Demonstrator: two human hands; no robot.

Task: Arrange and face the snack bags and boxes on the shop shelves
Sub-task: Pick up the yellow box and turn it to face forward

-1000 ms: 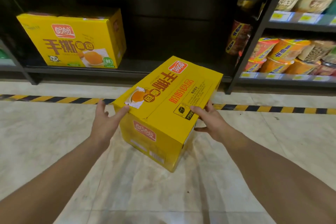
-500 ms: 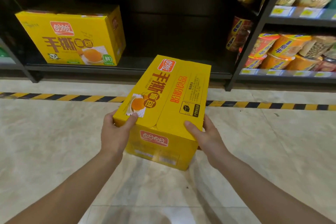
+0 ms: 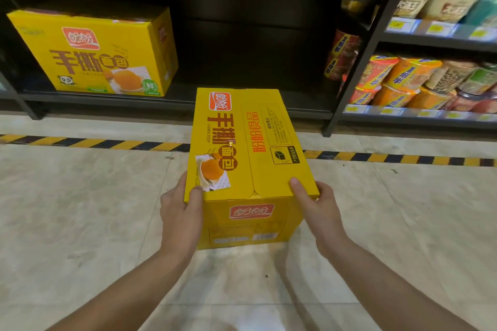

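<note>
A yellow bread box (image 3: 247,148) with red logos is held above the tiled floor, its long side pointing at the shelf. My left hand (image 3: 181,216) grips its near left corner, thumb on the top face. My right hand (image 3: 320,212) grips the near right corner, thumb also on top. A second, matching yellow box (image 3: 99,54) stands upright at the left end of the black bottom shelf (image 3: 242,101), printed front facing out.
The bottom shelf is dark and bare to the right of the standing box. A black upright post (image 3: 357,67) divides it from a bay of instant noodle cups (image 3: 408,80). Yellow-black hazard tape (image 3: 94,142) runs along the floor before the shelves.
The held box has turned from a diagonal pose to square with the shelf. Both hands slid to its near corners and the view moved closer to the shelf.
</note>
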